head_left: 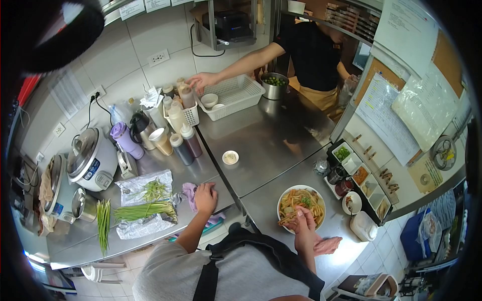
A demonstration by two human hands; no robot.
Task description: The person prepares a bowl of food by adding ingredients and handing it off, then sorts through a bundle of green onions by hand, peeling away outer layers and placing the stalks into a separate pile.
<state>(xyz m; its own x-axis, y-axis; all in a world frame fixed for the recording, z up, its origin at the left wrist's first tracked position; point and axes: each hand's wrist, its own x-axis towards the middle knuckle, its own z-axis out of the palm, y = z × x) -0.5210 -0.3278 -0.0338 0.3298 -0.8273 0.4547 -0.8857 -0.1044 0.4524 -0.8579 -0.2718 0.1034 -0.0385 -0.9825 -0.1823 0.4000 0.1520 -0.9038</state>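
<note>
My right hand (303, 226) is over the near side of a white bowl (322, 195) of noodles (296, 199) with chopped greens on top. Its fingers are pinched together; whatever they hold is too small to name. Below that wrist a pink cloth (327, 245) lies on the steel counter. On the left counter my left hand (205, 197) rests flat with fingers spread, beside a purple cloth (189, 193). Green stalks (143, 211) lie on newspaper (131, 229) to its left.
A co-worker's arm (251, 61) reaches toward bottles (188, 95) by a white basket (228, 111). A small cup (230, 158) stands mid-counter. Topping trays (360, 174) and a white jar (363, 226) are at right. Rice cookers (90, 160) stand far left.
</note>
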